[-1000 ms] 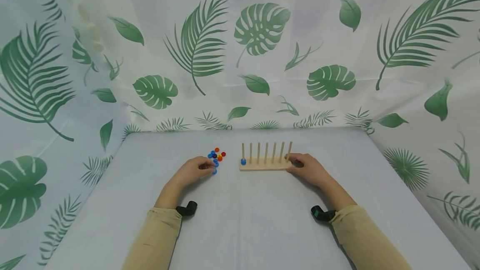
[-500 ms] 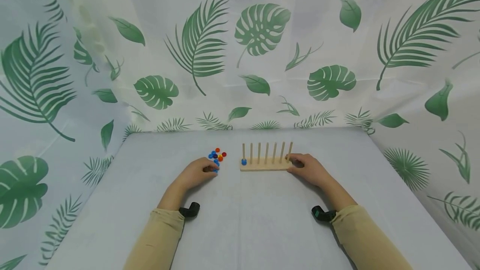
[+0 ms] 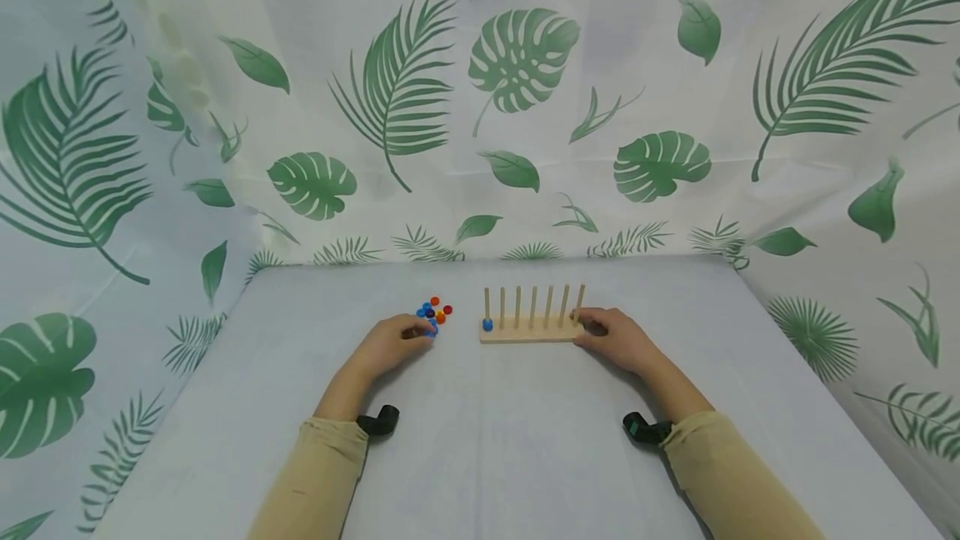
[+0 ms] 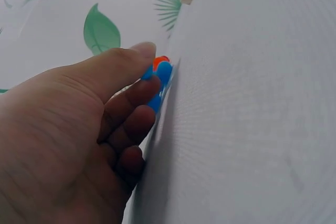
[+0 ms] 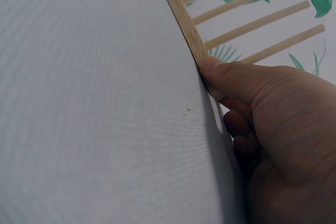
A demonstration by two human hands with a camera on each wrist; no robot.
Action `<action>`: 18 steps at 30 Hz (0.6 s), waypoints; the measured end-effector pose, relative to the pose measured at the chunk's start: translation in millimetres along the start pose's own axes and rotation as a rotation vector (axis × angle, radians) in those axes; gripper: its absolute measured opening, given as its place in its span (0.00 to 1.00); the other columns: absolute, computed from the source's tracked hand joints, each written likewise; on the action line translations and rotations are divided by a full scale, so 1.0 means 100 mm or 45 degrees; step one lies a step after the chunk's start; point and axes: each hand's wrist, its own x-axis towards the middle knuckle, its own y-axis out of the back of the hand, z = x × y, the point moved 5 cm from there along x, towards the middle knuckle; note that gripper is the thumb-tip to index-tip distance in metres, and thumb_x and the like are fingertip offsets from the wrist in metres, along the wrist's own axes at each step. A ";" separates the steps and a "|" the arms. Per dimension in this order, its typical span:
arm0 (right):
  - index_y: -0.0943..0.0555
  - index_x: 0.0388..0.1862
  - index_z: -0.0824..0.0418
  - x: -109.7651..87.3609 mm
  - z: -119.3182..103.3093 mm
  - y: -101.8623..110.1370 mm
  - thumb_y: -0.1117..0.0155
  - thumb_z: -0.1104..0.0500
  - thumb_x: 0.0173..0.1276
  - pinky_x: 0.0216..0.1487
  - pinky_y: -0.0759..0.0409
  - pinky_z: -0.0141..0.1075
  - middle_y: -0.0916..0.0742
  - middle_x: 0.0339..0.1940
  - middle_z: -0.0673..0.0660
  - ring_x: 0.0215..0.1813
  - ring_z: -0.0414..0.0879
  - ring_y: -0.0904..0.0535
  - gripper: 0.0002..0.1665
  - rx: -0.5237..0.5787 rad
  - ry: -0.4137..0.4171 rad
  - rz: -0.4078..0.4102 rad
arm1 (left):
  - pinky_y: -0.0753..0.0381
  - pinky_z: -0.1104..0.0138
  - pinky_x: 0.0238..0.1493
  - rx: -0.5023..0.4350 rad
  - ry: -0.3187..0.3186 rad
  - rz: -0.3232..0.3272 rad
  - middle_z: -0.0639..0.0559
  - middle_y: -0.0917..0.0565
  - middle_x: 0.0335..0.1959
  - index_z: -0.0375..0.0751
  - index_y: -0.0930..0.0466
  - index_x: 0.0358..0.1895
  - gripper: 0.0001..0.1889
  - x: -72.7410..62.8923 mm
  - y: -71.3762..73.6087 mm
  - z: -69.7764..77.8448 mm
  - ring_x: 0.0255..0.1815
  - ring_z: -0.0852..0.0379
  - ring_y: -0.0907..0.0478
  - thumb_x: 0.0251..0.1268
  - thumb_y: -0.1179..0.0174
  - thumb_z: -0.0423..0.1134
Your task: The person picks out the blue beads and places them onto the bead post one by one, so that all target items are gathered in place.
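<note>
My left hand (image 3: 390, 344) pinches a small blue bead (image 4: 147, 73) between thumb and forefinger, at the near edge of a loose group of beads. Orange (image 3: 435, 301), red (image 3: 447, 309) and more blue beads (image 3: 427, 305) lie in that group; the fingers partly cover it. To the right stands a wooden peg board (image 3: 528, 337) with several upright pegs in a row. Blue on its leftmost peg is a bead (image 3: 487, 325) at the base; the other pegs look bare. My right hand (image 3: 618, 336) grips the board's right end, thumb on its front edge.
A white-covered table (image 3: 480, 440) lies under everything. Behind and at the sides hangs a white sheet (image 3: 555, 132) with green leaf prints. Black wrist devices (image 3: 381, 421) sit at both cuffs.
My left fingers have moved slightly right and closed on the blue bead nearest me, which has since shifted a little away from me. The right hand and peg board have stayed put.
</note>
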 end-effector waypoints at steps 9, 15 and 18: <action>0.23 0.65 0.56 -0.01 -0.01 0.00 0.31 0.47 0.66 0.67 0.33 0.60 0.20 0.64 0.65 0.66 0.64 0.27 0.31 0.046 -0.016 0.000 | 0.24 0.62 0.45 -0.056 0.023 0.037 0.57 0.18 0.38 0.53 0.18 0.49 0.12 0.01 0.03 0.01 0.41 0.57 0.24 0.66 0.35 0.48; 0.22 0.65 0.55 -0.01 0.00 -0.01 0.31 0.46 0.66 0.67 0.32 0.60 0.19 0.63 0.63 0.66 0.63 0.27 0.31 0.049 -0.008 -0.001 | 0.25 0.63 0.42 -0.063 0.037 0.053 0.58 0.18 0.38 0.56 0.17 0.47 0.10 0.01 0.05 0.03 0.40 0.57 0.25 0.66 0.35 0.50; 0.22 0.65 0.55 -0.02 0.01 0.00 0.31 0.46 0.65 0.67 0.32 0.60 0.19 0.63 0.63 0.66 0.63 0.27 0.31 0.047 -0.008 0.005 | 0.25 0.63 0.41 -0.078 0.028 0.063 0.57 0.18 0.39 0.56 0.17 0.48 0.11 0.03 0.06 0.08 0.41 0.56 0.25 0.66 0.36 0.50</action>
